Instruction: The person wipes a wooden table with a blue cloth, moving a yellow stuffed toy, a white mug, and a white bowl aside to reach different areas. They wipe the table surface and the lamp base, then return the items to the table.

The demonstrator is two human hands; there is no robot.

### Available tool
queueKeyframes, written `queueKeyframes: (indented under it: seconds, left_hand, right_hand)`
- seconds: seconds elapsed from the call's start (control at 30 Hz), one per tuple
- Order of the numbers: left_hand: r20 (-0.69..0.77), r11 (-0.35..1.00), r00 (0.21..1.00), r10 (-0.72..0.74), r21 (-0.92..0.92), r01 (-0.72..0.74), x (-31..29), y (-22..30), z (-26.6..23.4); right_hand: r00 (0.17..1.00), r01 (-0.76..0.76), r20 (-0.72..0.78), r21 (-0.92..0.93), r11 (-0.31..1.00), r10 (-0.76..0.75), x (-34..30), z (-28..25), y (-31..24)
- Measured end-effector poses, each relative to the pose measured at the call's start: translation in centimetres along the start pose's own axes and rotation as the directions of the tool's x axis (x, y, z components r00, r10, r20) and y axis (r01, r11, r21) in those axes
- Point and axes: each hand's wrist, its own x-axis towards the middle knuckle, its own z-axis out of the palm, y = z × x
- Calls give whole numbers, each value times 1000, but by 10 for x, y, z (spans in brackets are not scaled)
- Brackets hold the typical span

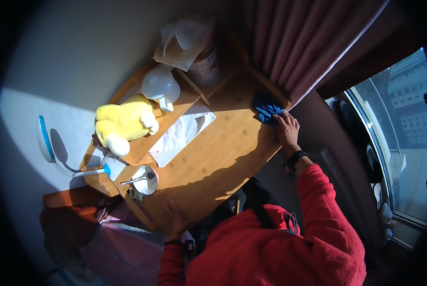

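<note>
At the far right corner of the wooden desk (208, 148), my right hand (288, 129) has its fingers on a crumpled dark blue cloth (267, 110), pressing it to the desktop. Part of the cloth lies in shadow. My left hand (174, 220) rests in shade at the near left edge of the desk, its fingers apart and nothing seen in it. Closest to it stands a white bowl (149, 186) with a spoon (136, 178) in it. A small patterned item (135, 194) lies beside the bowl.
A white tray (162, 161) holding crumpled white paper lies before a raised shelf. On the shelf are a yellow plush toy (123, 119) and a white rounded pot (160, 85). A desk lamp (87, 172) stands left, a tub (205, 66) at the back, a curtain (290, 47) behind the corner.
</note>
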Motion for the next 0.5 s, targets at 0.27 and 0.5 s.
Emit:
queueKeyframes:
  seconds: [0.27, 0.5]
  left_hand:
    - [59, 996, 996, -71, -43, 74, -6, 8, -10]
    - [97, 977, 993, 74, -207, -52, -11, -27, -21]
  right_hand:
    - [988, -151, 0, 83, 985, 151, -47, 16, -63]
    - [984, 59, 159, 138, 989, -81, -155, 13, -192]
